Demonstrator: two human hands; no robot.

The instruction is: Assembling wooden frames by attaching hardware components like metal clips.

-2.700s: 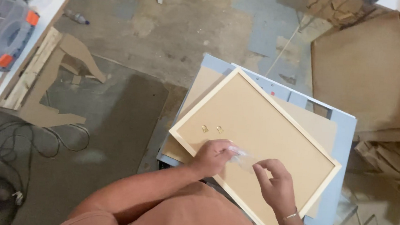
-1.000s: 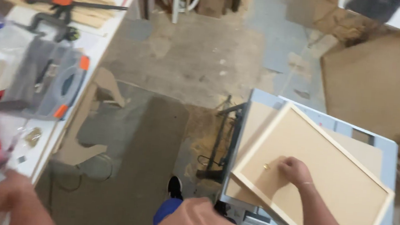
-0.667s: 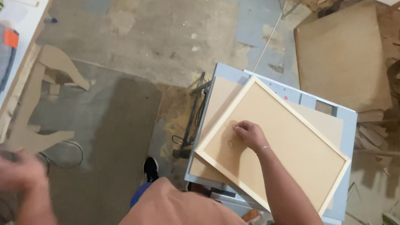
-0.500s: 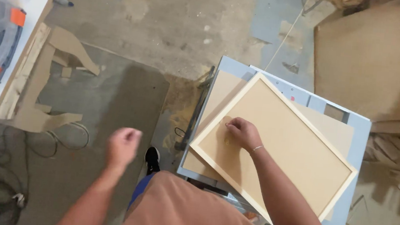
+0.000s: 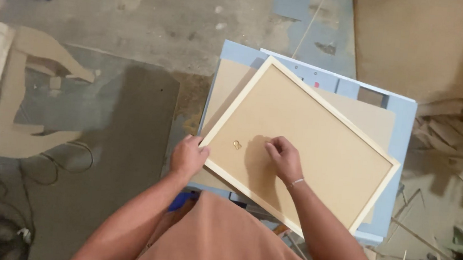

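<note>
- Framed board (image 5: pixel 308 148) lies skewed on a flat brown sheet (image 5: pixel 372 117) over a blue table (image 5: pixel 399 161).
- Left hand (image 5: pixel 187 157) curls half-closed on the frame's near-left corner.
- Right hand (image 5: pixel 284 158) rests on the board, fingers bunched; whether it holds anything cannot be told.
- Small brass hanger (image 5: pixel 237 145) lies between the hands.
- Loose boards (image 5: pixel 417 46) lie on the floor beyond.

A single head-worn camera looked steeply down, at arm's length, over the person's chest onto the pale wood-framed rectangular backing board (image 5: pixel 302 147); concrete floor (image 5: pixel 141 16) lay beyond the fingers (image 5: pixel 272 148).
</note>
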